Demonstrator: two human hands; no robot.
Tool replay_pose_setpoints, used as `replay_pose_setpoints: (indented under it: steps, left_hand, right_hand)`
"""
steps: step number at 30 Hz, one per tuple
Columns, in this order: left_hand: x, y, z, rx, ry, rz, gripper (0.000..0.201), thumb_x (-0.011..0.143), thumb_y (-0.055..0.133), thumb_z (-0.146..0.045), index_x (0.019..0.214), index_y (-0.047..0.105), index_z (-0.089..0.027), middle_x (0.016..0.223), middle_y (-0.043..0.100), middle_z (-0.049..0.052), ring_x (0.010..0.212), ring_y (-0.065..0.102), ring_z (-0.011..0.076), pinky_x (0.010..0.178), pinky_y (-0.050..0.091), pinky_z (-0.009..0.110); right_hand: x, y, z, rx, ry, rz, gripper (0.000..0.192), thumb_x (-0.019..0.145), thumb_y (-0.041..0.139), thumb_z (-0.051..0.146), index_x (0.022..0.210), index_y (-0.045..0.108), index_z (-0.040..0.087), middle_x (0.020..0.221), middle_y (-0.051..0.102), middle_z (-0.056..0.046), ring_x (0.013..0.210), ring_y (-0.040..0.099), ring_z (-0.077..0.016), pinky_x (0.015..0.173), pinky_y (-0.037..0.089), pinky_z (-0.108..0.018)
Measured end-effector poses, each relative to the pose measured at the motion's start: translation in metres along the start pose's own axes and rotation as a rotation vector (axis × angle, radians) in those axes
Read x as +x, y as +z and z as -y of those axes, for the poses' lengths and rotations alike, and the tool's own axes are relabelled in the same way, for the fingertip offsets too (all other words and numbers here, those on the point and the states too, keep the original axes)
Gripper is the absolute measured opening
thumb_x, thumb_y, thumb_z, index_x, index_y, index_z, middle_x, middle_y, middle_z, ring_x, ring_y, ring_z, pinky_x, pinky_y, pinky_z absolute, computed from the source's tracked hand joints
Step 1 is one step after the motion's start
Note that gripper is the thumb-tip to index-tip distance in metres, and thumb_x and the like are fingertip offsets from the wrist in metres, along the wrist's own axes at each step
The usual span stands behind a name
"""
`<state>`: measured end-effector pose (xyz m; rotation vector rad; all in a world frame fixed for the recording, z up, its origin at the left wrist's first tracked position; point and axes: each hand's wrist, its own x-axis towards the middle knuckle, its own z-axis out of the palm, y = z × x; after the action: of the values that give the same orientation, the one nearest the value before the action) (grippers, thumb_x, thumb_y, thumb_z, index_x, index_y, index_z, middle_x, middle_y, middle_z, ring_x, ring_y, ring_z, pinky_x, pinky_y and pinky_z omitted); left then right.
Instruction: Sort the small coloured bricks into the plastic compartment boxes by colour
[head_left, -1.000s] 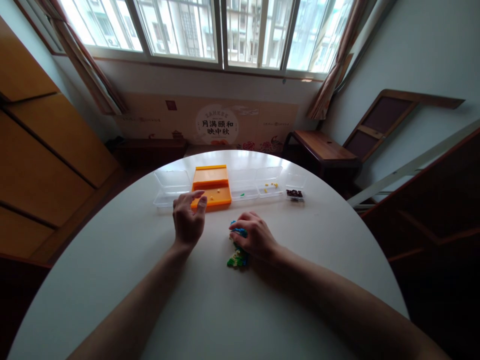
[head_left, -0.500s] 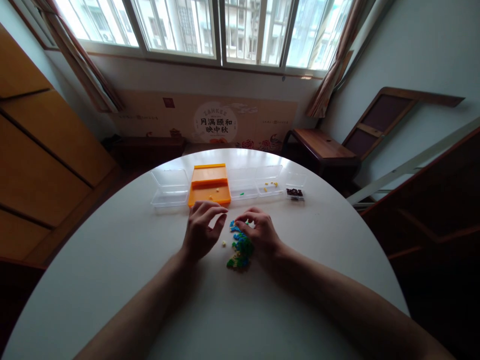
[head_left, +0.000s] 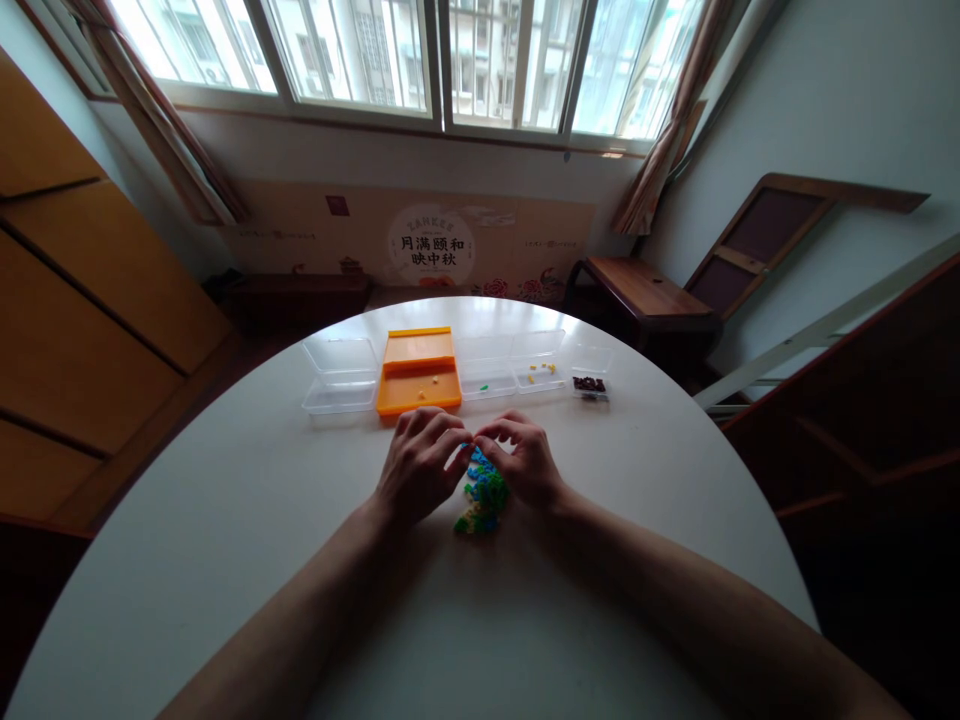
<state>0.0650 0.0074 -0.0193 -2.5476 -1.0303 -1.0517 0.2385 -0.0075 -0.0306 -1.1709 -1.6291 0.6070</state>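
Both hands meet over a small blue-and-green brick model (head_left: 481, 497) lying flat on the white table (head_left: 225, 520). The left hand (head_left: 418, 465) and right hand (head_left: 525, 462) curl narrow, fingertips pinching at its far end; what they pinch is too small to tell. Pressing straight down there seems wisest. Beyond the knuckles sit an orange tray (head_left: 418, 382) and clear boxes (head_left: 510, 368); bare tabletop lies nearer the wrists.

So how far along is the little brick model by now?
Partly built: a blue and green brick model stands on the white table. In hand: the left hand and right hand meet at its top. Left: loose bits lie in the orange tray, the clear boxes and the small box of dark pieces.
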Motion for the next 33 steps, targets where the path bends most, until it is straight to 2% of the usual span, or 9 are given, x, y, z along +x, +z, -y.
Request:
replay_pose_setpoints:
  steps: [9,13,16,18,21,25,28,31,33]
  left_hand:
    - [0.001,-0.002,-0.001,0.016,-0.004,-0.014,0.009,0.087,0.058,-0.023,0.083,0.067,-0.023,0.085,0.068,0.003,0.09,0.055,0.0203,0.083,0.04,0.036]
    - [0.002,0.002,0.011,-0.027,-0.229,-0.109,0.012,0.086,0.059,-0.027,0.081,0.069,-0.022,0.083,0.069,0.004,0.087,0.057,0.0207,0.081,0.043,0.036]
    - [0.002,0.007,0.034,0.028,-0.498,-0.265,0.019,0.084,0.059,-0.034,0.079,0.07,-0.02,0.082,0.069,0.005,0.083,0.058,0.0233,0.078,0.044,0.038]
    - [0.001,0.009,0.05,0.08,-0.615,-0.312,0.023,0.084,0.057,-0.037,0.08,0.072,-0.02,0.083,0.07,0.007,0.083,0.058,0.0251,0.078,0.045,0.039]
    - [-0.001,0.009,0.064,0.075,-0.661,-0.334,0.029,0.087,0.051,-0.037,0.085,0.073,-0.019,0.086,0.07,0.008,0.083,0.059,0.0243,0.082,0.045,0.039]
    - [-0.002,0.0,0.062,0.006,-0.664,-0.313,0.031,0.087,0.049,-0.036,0.087,0.073,-0.017,0.088,0.07,0.008,0.088,0.06,0.0242,0.083,0.047,0.039]
    - [0.0,-0.012,0.052,-0.142,-0.609,-0.181,0.025,0.083,0.055,-0.037,0.08,0.072,-0.018,0.084,0.069,0.007,0.083,0.061,0.0216,0.074,0.05,0.034]
    - [0.004,-0.025,0.042,-0.419,-0.418,0.19,0.015,0.077,0.063,-0.033,0.073,0.07,-0.021,0.075,0.067,0.003,0.069,0.059,0.0157,0.064,0.049,0.028]
    - [0.006,-0.031,0.037,-0.545,-0.309,0.369,0.009,0.075,0.064,-0.028,0.074,0.07,-0.022,0.074,0.067,0.002,0.068,0.059,0.0144,0.062,0.049,0.026]
  right_hand:
    - [0.0,0.0,0.001,-0.02,0.022,-0.022,0.013,0.081,0.062,0.026,0.079,0.073,0.019,0.074,0.06,-0.002,0.07,0.054,-0.0137,0.07,0.046,-0.027]
    - [0.0,0.0,0.002,-0.024,0.036,-0.055,0.015,0.082,0.06,0.025,0.082,0.073,0.019,0.075,0.061,-0.003,0.07,0.054,-0.0144,0.071,0.047,-0.028]
    - [-0.001,-0.001,0.002,-0.032,0.025,-0.051,0.014,0.081,0.06,0.024,0.082,0.073,0.02,0.075,0.061,-0.003,0.071,0.055,-0.0147,0.071,0.046,-0.028]
    - [0.0,-0.001,0.002,-0.039,0.014,-0.042,0.014,0.081,0.06,0.024,0.082,0.073,0.02,0.075,0.061,-0.003,0.071,0.055,-0.0149,0.071,0.046,-0.028]
    - [0.0,-0.001,0.001,-0.038,0.01,-0.038,0.014,0.081,0.06,0.023,0.082,0.073,0.02,0.075,0.061,-0.003,0.071,0.055,-0.0151,0.071,0.046,-0.028]
    - [0.0,-0.001,-0.001,-0.04,0.005,-0.046,0.013,0.081,0.06,0.023,0.082,0.073,0.02,0.074,0.061,-0.002,0.072,0.055,-0.015,0.072,0.046,-0.028]
    - [-0.001,-0.001,-0.001,-0.032,0.003,-0.044,0.013,0.081,0.06,0.023,0.082,0.073,0.02,0.075,0.061,-0.002,0.071,0.055,-0.0146,0.072,0.046,-0.028]
    - [-0.002,0.0,0.0,-0.028,0.006,-0.048,0.013,0.082,0.06,0.022,0.082,0.073,0.02,0.075,0.061,-0.002,0.071,0.055,-0.0147,0.072,0.047,-0.028]
    - [-0.003,0.0,0.001,-0.042,-0.004,-0.043,0.013,0.082,0.061,0.021,0.084,0.073,0.02,0.075,0.061,-0.003,0.072,0.055,-0.0149,0.073,0.047,-0.028]
